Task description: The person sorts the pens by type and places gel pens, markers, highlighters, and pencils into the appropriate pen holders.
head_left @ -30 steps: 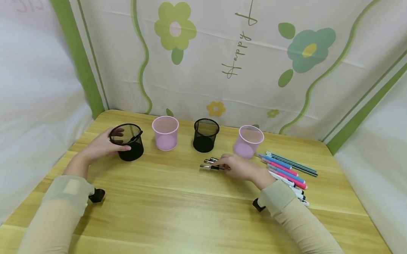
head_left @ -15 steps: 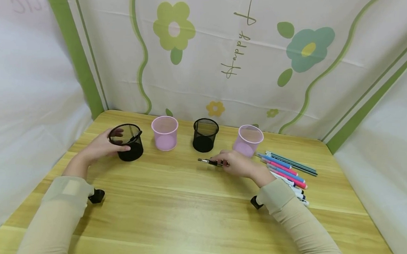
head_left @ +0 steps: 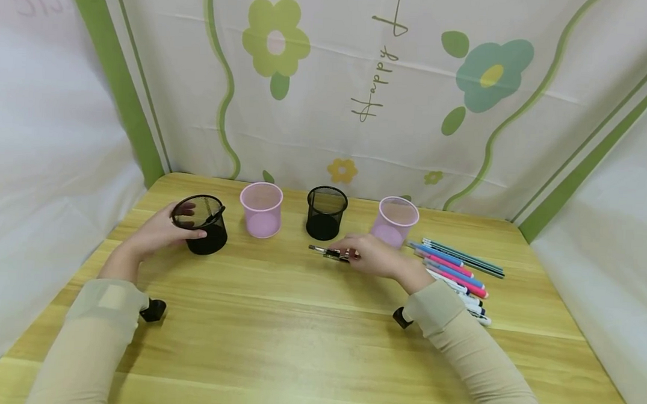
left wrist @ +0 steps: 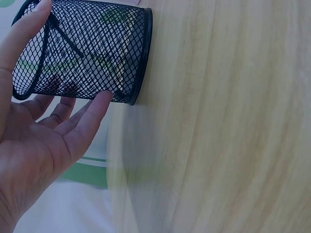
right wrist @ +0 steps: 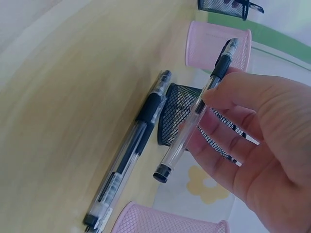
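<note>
My left hand [head_left: 159, 228] holds a black mesh pen cup [head_left: 212, 240] at the table's left, thumb at its rim and fingers along the far side. Inside that cup a dark pen [left wrist: 67, 38] leans against the mesh, its end at the rim. My right hand [head_left: 375, 257] pinches a clear-barrelled gel pen [right wrist: 181, 133] with a black grip between thumb and fingers, tilted over the tabletop. Close beneath it, two similar gel pens [right wrist: 130, 143] lie side by side on the wood, partly covered by the hand in the head view.
A pink mesh cup [head_left: 262, 218], another black mesh cup [head_left: 324, 225] and a second pink cup [head_left: 389, 232] stand along the back. Dark green pencils [head_left: 464, 259], blue and pink markers [head_left: 453, 273] and white markers [head_left: 476, 311] lie at the right. A printed curtain [head_left: 317, 93] hangs behind.
My right hand has taken a pen off the small group and lifted it, shifting slightly left and toward the back. The left hand stays at its cup.
</note>
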The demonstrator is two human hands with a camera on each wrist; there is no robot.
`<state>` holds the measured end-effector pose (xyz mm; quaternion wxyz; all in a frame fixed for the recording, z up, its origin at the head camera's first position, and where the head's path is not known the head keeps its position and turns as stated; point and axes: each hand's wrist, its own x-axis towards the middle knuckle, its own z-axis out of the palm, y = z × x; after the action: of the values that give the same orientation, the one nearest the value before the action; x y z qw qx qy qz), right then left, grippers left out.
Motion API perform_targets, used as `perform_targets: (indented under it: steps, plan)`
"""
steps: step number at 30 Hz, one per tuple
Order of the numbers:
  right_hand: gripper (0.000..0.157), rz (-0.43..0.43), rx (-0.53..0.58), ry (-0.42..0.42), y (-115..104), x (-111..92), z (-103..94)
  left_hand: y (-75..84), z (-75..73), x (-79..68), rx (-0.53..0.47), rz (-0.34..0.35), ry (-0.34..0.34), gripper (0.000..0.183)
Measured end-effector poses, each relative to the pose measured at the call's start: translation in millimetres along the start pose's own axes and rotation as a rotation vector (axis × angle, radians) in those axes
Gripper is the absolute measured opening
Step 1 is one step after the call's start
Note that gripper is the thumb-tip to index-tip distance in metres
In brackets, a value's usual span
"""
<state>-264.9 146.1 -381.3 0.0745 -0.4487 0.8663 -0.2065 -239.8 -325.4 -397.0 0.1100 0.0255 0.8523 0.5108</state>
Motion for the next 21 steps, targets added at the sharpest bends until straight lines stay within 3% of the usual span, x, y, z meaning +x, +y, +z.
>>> perform_targets:
  steps: [5,21]
  plan:
    - [0.054,-0.022,0.014,0.024,-3,5,-1.3,0.9,-0.2,0.2,0.009,-0.002,0.000,0.098]
    - [0.057,0.041,0.106,0.005,-19,24,-6.5,1.4,-0.2,-0.3,0.006,-0.005,-0.001,0.098]
